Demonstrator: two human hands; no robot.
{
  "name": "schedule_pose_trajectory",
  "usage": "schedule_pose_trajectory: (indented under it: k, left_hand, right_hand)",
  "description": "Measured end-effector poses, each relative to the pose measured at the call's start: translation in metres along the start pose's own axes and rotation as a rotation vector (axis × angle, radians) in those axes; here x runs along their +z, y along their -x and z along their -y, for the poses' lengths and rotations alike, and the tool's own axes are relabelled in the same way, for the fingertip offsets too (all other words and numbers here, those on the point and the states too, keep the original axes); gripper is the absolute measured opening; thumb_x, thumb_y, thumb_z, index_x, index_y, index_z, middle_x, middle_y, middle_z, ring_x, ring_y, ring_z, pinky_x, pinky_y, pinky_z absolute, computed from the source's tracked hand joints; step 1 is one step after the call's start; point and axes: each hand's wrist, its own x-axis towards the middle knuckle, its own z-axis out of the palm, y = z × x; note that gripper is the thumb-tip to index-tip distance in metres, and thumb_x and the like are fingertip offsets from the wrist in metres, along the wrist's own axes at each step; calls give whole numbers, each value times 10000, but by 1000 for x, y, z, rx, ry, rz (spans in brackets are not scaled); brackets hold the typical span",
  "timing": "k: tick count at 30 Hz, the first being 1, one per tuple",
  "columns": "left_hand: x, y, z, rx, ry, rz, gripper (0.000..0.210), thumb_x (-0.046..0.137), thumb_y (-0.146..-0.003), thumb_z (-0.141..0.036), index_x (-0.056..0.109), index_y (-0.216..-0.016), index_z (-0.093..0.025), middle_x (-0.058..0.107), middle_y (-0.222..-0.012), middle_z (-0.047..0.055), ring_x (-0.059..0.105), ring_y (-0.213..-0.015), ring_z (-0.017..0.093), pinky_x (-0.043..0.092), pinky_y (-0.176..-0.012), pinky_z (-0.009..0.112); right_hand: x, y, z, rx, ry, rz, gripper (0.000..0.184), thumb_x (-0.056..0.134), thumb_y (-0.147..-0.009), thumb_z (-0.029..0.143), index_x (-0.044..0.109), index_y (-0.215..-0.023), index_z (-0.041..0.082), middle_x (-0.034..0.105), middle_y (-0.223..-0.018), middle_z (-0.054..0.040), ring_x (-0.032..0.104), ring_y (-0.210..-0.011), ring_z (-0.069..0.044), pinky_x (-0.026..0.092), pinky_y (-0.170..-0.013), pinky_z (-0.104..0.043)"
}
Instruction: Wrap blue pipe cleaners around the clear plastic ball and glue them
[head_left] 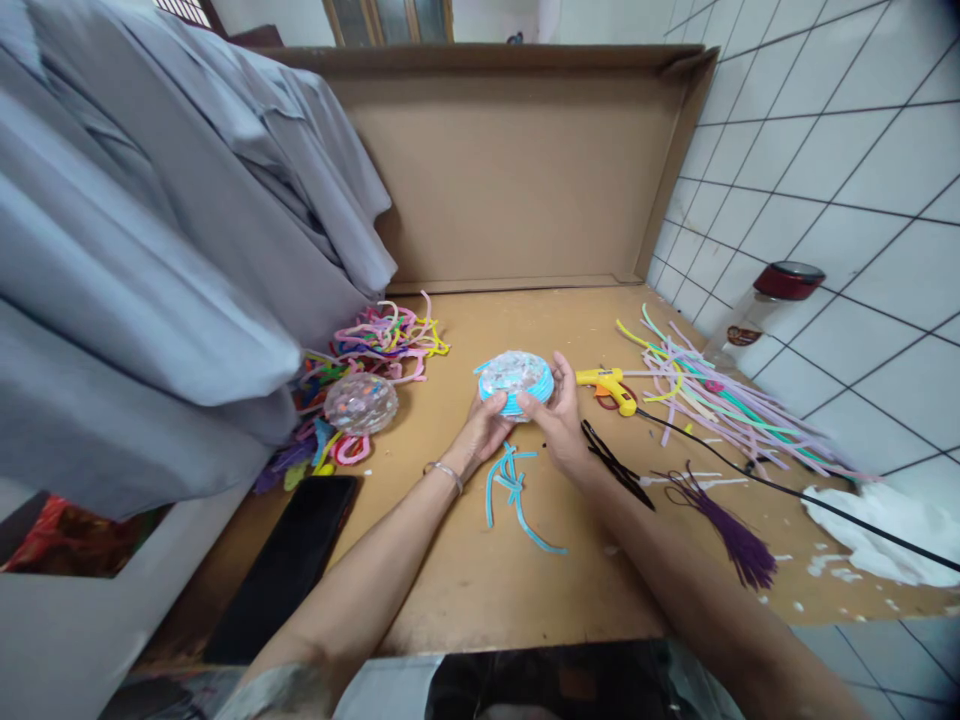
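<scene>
Between both hands, above the table, is a round clear plastic container (pixel 516 368) with light-blue pipe cleaners wound around its side. My left hand (pixel 489 420) grips it from the lower left, thumb on the front. My right hand (pixel 556 412) is closed on its right side, its thumb also pressed to the front. One blue end sticks out at the upper left. Just below the hands lie loose light-blue pipe cleaner pieces (pixel 513 485). A yellow hot glue gun (pixel 616 388) rests right beside my right hand, and black pipe cleaners (pixel 616 465) lie under that wrist.
Left are tangled coloured pipe cleaners (pixel 390 335), another clear container (pixel 361 403) and a black phone (pixel 289 565). Right are straight pipe cleaners (pixel 735 405), a purple bundle (pixel 731 535), a jar (pixel 765 310), white tissue (pixel 892 530) and the gun's cord (pixel 720 468). Cardboard (pixel 517 180) stands behind.
</scene>
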Motion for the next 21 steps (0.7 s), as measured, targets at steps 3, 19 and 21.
schedule_pose_trajectory:
  k: [3, 19, 21]
  left_hand:
    - [1, 1, 2, 31, -9, -7, 886, 929, -561, -457, 581, -1339, -216, 700, -1308, 122, 579, -1323, 380, 461, -1133, 516]
    - [0, 0, 7, 48, -6, -59, 887, 883, -624, -554, 514, -1364, -232, 677, -1329, 126, 583, -1317, 353, 473, -1079, 510]
    - [1, 1, 9, 81, -53, -53, 803, 827, -701, -583, 526, -1359, -237, 664, -1352, 121, 575, -1329, 342, 475, -1084, 494]
  right_hand:
    - [1, 4, 0, -21, 53, 15, 1083, 896, -584, 487, 368, -1501, 258, 397, -1558, -140, 447, -1417, -314, 360, -1205, -483]
    - [2, -1, 15, 106, -108, 97, 808, 841, -662, 509, 545, -1364, 241, 690, -1281, -102, 647, -1179, -290, 491, -1089, -483]
    - [1, -1, 14, 67, -85, 45, 811, 853, -652, 496, 549, -1357, 235, 686, -1290, -105, 645, -1178, -284, 490, -1085, -477]
